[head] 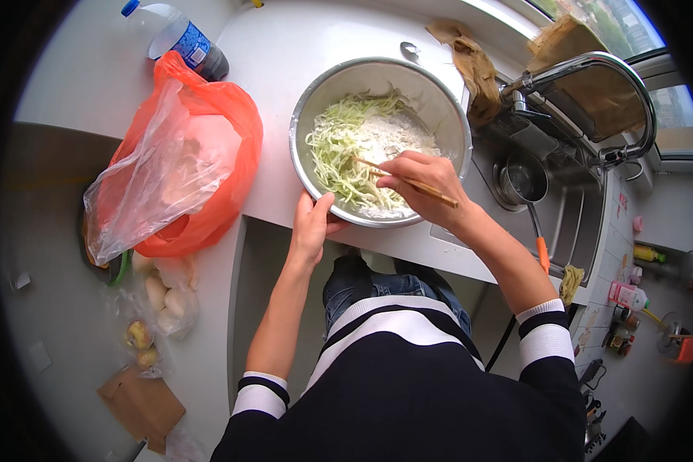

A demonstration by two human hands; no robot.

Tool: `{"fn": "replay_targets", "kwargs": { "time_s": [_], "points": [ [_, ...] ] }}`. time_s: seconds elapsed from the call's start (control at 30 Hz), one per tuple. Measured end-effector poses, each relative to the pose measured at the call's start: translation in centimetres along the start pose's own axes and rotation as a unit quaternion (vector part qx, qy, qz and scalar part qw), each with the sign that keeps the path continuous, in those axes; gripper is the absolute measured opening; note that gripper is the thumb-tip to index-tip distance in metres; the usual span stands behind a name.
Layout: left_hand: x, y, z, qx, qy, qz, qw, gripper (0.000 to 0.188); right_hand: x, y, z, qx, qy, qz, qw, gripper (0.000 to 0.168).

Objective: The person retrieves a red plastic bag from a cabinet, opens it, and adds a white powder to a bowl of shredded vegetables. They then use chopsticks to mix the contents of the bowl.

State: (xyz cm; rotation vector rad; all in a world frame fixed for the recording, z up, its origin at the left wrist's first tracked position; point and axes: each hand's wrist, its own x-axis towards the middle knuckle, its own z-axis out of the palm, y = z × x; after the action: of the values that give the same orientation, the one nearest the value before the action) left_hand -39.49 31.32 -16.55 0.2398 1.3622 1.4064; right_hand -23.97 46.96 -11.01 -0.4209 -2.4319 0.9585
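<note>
A large stainless steel bowl (381,63) stands at the counter's front edge. In it, shredded pale green vegetable (338,153) lies at the left and white flour (395,136) is heaped over the middle and right. My right hand (424,185) is closed around wooden chopsticks (430,190), their tips down in the shreds. With my left hand (313,222) I grip the bowl's near left rim, the thumb on top and the fingers beneath. To the left of the bowl sits a red plastic bag (245,130) with a clear bag inside, holding something white.
Right of the bowl is a sink (572,213) with a small pan (524,179), a curved faucet (649,115) and a brown cloth (473,69) at its edge. A metal spoon (410,51) lies behind the bowl. A plastic bottle (190,43) and bagged produce (167,300) are at the left.
</note>
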Motion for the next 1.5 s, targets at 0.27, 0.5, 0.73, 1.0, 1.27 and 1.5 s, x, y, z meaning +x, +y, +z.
{"fn": "replay_targets", "kwargs": {
  "time_s": [0.27, 0.5, 0.73, 1.0, 1.27, 1.5],
  "points": [
    [-0.3, -0.5, 0.2, 0.008, 0.018, 0.013, 1.0, 0.038, 0.4, 1.7, -7.2, 0.042, 0.172, 0.186, 0.966, 0.019],
    [0.5, -1.0, 0.3, 0.042, 0.014, 0.04, 0.998, 0.037, 0.4, 4.7, -2.1, 0.117, 0.187, 0.171, 0.96, 0.013],
    [-0.1, -0.3, 0.4, 0.038, 0.019, 0.017, 0.999, 0.036, -1.0, -1.3, -2.8, 0.098, -0.039, 0.127, 0.986, 0.016],
    [-0.2, -0.1, 0.5, 0.036, 0.008, 0.02, 0.999, 0.037, 0.1, 0.5, 0.2, 0.054, 0.022, 0.026, 0.998, 0.016],
    [0.0, -0.6, 0.2, 0.041, 0.004, 0.026, 0.999, 0.036, 3.2, 3.2, -5.7, -0.033, 0.186, 0.124, 0.974, 0.022],
    [0.8, -1.4, -0.4, 0.065, -0.007, 0.057, 0.996, 0.036, -0.1, 4.1, -4.6, -0.009, 0.142, 0.223, 0.964, 0.022]
  ]
}}
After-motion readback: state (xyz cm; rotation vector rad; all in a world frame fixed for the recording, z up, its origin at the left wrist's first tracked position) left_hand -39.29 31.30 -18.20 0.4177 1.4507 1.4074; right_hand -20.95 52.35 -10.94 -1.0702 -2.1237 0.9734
